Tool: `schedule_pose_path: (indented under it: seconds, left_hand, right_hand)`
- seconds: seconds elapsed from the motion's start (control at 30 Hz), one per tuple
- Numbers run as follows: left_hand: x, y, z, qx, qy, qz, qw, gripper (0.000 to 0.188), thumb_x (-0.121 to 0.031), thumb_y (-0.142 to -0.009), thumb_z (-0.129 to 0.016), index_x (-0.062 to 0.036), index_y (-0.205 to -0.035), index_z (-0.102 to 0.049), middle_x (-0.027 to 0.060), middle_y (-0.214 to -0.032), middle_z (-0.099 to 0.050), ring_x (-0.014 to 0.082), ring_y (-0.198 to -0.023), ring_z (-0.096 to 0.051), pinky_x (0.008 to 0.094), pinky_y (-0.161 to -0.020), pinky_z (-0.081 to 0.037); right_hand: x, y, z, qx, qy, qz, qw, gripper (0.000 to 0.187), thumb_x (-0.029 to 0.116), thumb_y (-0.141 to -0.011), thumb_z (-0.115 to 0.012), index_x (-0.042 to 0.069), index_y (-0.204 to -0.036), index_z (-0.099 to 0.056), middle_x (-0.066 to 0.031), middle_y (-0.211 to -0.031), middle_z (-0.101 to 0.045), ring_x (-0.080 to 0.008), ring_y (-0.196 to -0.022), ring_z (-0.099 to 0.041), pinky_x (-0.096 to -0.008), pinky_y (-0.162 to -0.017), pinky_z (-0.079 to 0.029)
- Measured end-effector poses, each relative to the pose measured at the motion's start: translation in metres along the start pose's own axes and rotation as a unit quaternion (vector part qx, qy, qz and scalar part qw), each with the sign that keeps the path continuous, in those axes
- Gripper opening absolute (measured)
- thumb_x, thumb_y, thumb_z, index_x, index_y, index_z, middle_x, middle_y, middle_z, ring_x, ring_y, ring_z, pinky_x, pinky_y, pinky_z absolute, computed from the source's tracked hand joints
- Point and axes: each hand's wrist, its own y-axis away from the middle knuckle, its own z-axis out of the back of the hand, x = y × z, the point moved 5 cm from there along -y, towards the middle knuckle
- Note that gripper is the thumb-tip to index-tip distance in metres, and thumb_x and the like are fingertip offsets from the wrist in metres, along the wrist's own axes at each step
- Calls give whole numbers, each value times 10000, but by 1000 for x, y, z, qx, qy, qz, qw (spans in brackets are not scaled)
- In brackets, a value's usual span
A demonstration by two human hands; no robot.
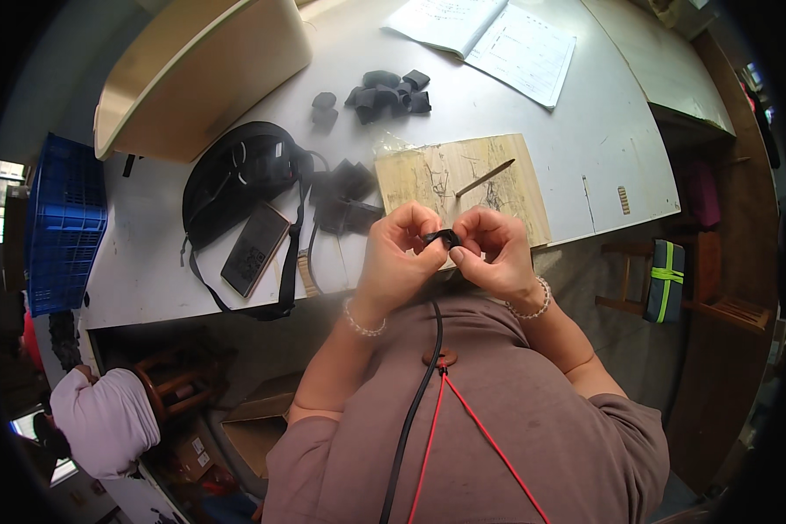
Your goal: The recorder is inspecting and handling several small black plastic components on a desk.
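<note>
A small black piece is pinched between the fingertips of both my hands; its exact kind I cannot make out. My left hand grips it from the left, and my right hand from the right. Both are raised over the table's front edge, just in front of a wooden board. On that board lies a thin brown pointed rod. Left of my hands are several dark pieces, blurred in the picture. Farther back sits a pile of black chunky pieces.
A black bag with a strap and a dark phone lie at the table's left. Behind them stands a beige bin. An open notebook lies at the back. A blue crate, a stool and another person are around the table.
</note>
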Motion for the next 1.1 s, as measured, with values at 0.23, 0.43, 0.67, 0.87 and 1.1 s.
schedule_pose_path:
  seconds: [0.23,0.43,0.67,0.87,1.1]
  left_hand:
    - [1,1,-13,-91,33,-117,988,188,-68,-827,-606,-50,-844,-420,20,-886,-461,36,-727,-430,162,-627,-395]
    - [10,7,-23,-84,73,-123,986,288,-236,-849,-612,-61,-876,-385,16,-861,-419,44,-711,-377,166,-623,-353]
    - [3,4,-17,-131,-9,-196,972,268,-256,-851,-609,-71,-877,-417,-9,-828,-429,45,-706,-391,171,-594,-350]
    - [5,5,-23,-74,132,-82,985,155,-149,-872,-567,-70,-847,-436,-20,-698,-477,28,-573,-432,157,-485,-350]
    - [-9,5,-13,-11,73,-126,989,88,-15,-755,-543,-37,-823,-492,4,-754,-510,73,-692,-461,201,-666,-390]
  right_hand:
    - [27,1,-1,-105,285,268,914,178,-51,-645,-637,25,-784,-555,-8,-569,-478,-62,-402,-413,-212,-387,-317]
    - [41,6,-6,-89,320,306,892,211,-58,-622,-633,33,-797,-559,-11,-558,-468,-99,-390,-424,-241,-376,-332]
    - [42,20,-16,-116,439,415,789,229,-78,-637,-628,34,-822,-552,-41,-582,-512,-166,-456,-503,-259,-406,-384]
    - [59,9,-11,-89,417,441,790,249,-22,-614,-671,47,-835,-580,-50,-745,-557,-175,-574,-549,-283,-492,-437]
    - [59,14,-13,-77,383,431,813,244,-22,-593,-689,45,-784,-553,-62,-751,-575,-193,-602,-572,-276,-509,-457]
